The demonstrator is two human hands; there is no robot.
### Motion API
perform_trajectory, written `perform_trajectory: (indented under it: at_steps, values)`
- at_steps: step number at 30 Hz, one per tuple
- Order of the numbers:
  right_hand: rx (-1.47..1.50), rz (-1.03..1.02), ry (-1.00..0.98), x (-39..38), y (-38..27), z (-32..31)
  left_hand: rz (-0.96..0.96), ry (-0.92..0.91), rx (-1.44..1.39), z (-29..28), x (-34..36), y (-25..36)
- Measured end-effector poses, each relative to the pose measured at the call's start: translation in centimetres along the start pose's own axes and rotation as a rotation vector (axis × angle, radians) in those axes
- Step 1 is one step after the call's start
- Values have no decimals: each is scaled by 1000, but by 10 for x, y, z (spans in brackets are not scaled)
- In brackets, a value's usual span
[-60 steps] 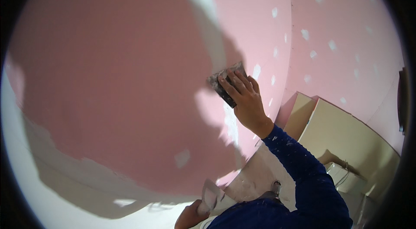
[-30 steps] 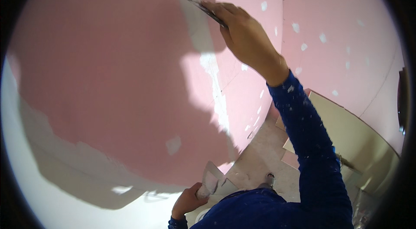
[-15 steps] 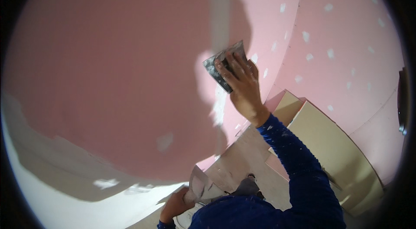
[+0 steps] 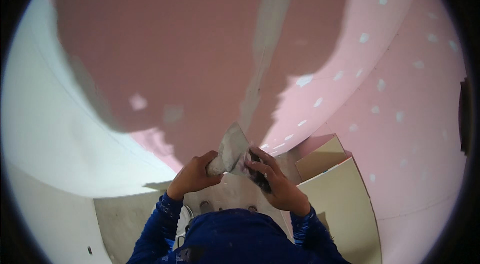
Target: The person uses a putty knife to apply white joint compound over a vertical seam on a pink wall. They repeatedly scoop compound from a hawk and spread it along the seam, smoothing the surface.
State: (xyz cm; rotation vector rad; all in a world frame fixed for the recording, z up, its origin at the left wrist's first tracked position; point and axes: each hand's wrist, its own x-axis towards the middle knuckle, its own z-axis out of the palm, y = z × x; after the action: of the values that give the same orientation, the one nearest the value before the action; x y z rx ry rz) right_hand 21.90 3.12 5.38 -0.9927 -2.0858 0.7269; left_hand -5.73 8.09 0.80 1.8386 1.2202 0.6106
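Faces a broad pink wall (image 4: 165, 64) beyond the trowel (image 4: 234, 146), shadowed and striped with pale filler (image 4: 271, 19). Stands over grey floor (image 4: 120, 214) below the trowel, with tan boards (image 4: 345, 204) to its lower right. Can't make out the contents of the white bucket (image 4: 184, 217), lower left of the trowel, partly hidden by the blue shirt (image 4: 230, 234). Grasps the trowel's handle (image 4: 215, 166) in the curled left hand (image 4: 194, 176); grips a dark scraper (image 4: 259, 180) in the right hand (image 4: 280, 185), at the trowel's right edge.

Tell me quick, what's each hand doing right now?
Left hand: closed, holding a pale, wide-bladed trowel.
Right hand: closed, holding a dark, flat scraper.
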Motion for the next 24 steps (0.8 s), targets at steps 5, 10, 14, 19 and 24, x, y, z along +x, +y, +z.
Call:
perform_trajectory:
  at_steps: [5, 10, 14, 19, 24]
  values:
    - [24, 15, -67, -38, 55, -8, -30, -3, -43, 43, -15, 18]
    - [-451, -39, -241, -55, 117, -48, -53, 19, -105, 77, -36, 46]
    - [-349, 77, -198, -53, 106, -110, -168, 12, 74, 80, -46, 71]
    - [-585, -351, -389, -35, 63, -145, -251, -61, 253, 73, -40, 96]
    - [-750, -538, -414, -20, 42, -147, -217, -56, 378, 70, -41, 118]
